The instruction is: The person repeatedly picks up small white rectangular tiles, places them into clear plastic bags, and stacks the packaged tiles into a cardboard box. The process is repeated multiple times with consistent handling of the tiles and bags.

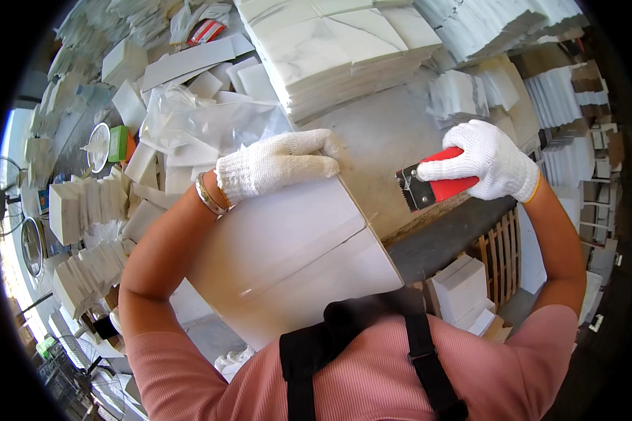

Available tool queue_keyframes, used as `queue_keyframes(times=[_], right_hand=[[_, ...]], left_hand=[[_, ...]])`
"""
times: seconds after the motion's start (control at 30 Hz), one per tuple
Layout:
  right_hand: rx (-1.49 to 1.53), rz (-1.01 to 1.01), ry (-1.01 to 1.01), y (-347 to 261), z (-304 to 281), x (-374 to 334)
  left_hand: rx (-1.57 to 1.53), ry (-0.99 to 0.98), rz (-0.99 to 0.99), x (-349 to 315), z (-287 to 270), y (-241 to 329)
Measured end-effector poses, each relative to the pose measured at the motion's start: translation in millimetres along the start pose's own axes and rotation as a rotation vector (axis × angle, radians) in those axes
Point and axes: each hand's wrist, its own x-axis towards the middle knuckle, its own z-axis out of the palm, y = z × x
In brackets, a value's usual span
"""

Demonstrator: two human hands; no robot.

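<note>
My right hand, in a white knitted glove, grips a red tape dispenser with a black front end and a serrated cutting edge that points left. It is held above the right side of the worktable. My left hand, gloved the same way, lies across the far edge of a large white cardboard box, its fingers stretched out toward the right. A seam runs across the top of the box. The box stands close in front of my body, its near side partly hidden by my black straps.
A tall stack of marbled white tiles stands on the table beyond my hands. Clear plastic wrap and loose white pieces lie to the left. Tile stacks sit at the far right; white boxes and a wooden pallet are lower right.
</note>
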Motion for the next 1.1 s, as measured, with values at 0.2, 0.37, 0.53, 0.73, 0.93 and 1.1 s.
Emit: queue_keyframes(times=[0.2, 0.37, 0.53, 0.73, 0.93, 1.1], right_hand=[[0.076, 0.02, 0.021, 2.3, 60.9, 12.2], [-0.036, 0.121, -0.141, -15.5, 50.0, 18.0], [-0.196, 0.205, -0.176, -41.3, 35.8, 15.5], [-0.289, 0.22, -0.162, -69.6, 26.5, 19.1], [-0.737, 0.136, -0.191, -75.6, 61.7, 31.7], [-0.451, 0.409, -0.284, -41.8, 48.9, 17.9]], left_hand=[[0.424, 0.184, 0.212, -4.9, 14.9, 32.8], [1.152, 0.075, 0.481, -3.1, 21.3, 47.8], [1.337, -0.056, 0.389, 7.6, 64.9, 85.6], [1.305, -0.047, 0.406, 23.3, 101.7, 72.6], [1.325, 0.115, 0.463, 27.6, 109.9, 53.0], [1.544, -0.107, -0.028, 45.9, 121.9, 68.9]])
